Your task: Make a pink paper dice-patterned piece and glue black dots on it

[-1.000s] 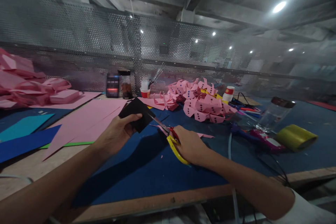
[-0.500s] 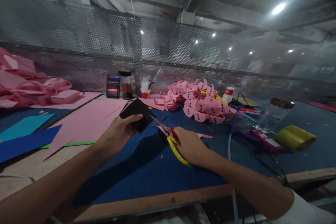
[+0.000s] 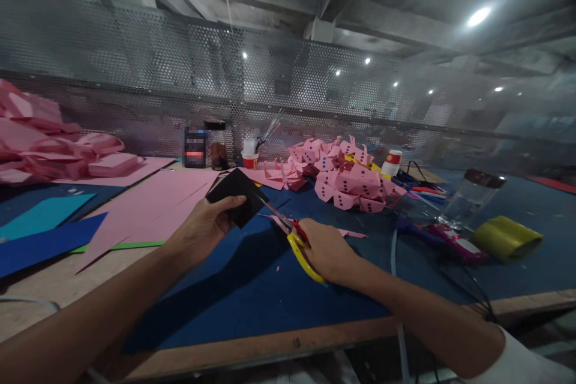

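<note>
The left grip pinches a black piece of paper, thumb on top, fingers largely hidden behind it, above the blue surface. The right grip is closed around red-and-yellow scissors, their blades meeting the paper's right side; whether they cut through it cannot be told. A thin pink scrap lies partly hidden behind the right grip. Beyond, folded pink shapes bear rows of dark dots rather than letters. The red-and-white cup and the white cup with a red patch carry marks too small to read, and the dark container is pixelated, its label unreadable. Beside it stands a dark-lidded jar. Pink sheets spread past the left forearm; the pink heap is cut off by the left edge. At right, a clear jar leans near a yellow roll and a magenta object, hard to make out.
</note>
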`<state>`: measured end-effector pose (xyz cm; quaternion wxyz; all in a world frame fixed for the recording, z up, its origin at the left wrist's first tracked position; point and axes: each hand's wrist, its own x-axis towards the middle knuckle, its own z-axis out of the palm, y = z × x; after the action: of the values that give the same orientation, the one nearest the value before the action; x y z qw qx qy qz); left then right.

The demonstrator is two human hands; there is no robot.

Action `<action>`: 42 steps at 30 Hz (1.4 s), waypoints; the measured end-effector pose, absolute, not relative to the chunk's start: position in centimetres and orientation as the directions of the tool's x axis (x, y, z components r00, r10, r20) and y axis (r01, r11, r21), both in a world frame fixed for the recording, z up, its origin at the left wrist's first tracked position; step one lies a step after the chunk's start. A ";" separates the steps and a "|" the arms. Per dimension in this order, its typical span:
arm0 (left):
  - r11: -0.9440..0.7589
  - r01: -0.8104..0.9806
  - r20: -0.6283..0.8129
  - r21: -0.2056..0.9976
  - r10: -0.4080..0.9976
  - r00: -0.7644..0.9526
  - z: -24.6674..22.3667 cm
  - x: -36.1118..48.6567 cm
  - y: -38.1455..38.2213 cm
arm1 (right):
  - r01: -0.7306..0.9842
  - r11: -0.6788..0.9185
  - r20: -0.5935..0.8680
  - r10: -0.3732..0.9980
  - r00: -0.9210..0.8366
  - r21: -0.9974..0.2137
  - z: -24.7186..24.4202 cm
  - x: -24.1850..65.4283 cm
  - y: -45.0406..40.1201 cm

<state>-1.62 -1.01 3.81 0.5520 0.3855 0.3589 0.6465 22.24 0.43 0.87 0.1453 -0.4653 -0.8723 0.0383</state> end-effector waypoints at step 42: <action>-0.148 -0.386 0.129 0.911 0.989 -0.074 3.1 -1.6 -0.9 | 0.802 0.564 0.217 0.822 -0.526 -0.194 0.4 22.1 0.5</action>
<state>-1.63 -0.92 3.14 0.5409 0.4126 0.3652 0.6354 22.05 0.53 0.44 0.1429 -0.4654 -0.8728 0.0349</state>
